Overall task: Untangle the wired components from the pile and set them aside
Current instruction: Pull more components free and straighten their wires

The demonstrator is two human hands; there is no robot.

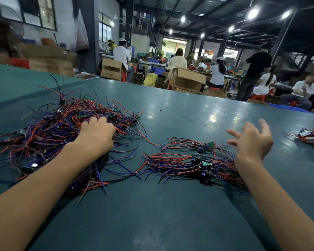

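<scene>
Item — large tangled pile of red, blue and black wires with small green circuit boards [49, 131]: lying on the left of the dark green table mat [170, 214]. The left hand [96, 134] is pressing into its right edge, fingers curled down among the strands, probably seeking one component; whether it is pinching anything cannot be told. Item — smaller sorted bundle of wired boards [194, 163]: lying well apart, keeping finished pieces separate. The right hand [252, 142] is hovering beside it, fingers spread, empty.

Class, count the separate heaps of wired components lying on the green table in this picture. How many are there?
3. A big tangled pile at left under the left hand; a neater sorted bundle centre-right, beside the open right hand; a small group at the right edge, partly cropped.
</scene>
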